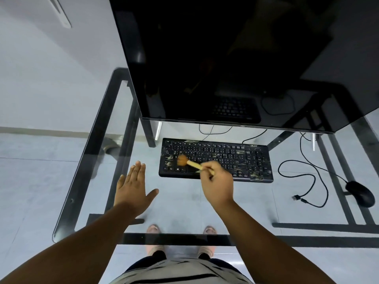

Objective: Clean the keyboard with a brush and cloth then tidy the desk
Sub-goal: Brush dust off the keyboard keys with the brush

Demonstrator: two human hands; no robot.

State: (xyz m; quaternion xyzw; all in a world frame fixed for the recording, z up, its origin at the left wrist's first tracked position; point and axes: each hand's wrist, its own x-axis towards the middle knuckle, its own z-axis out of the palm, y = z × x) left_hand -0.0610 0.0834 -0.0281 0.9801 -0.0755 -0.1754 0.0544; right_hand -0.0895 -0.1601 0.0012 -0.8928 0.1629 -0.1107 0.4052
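Observation:
A black keyboard (225,158) with pale dusty smears lies on the glass desk (180,203) below the monitor. My right hand (217,183) grips the wooden handle of a small brush (187,161). Its orange-brown bristles sit on the keys at the keyboard's left part. My left hand (132,186) lies flat with straight fingers on the glass, to the left of the keyboard and apart from it. No cloth is in view.
A large black monitor (235,58) stands at the back and overhangs the desk. A black mouse (360,193) with a loose coiled cable (305,181) lies at the right. The desk's black frame (96,140) runs along the left edge.

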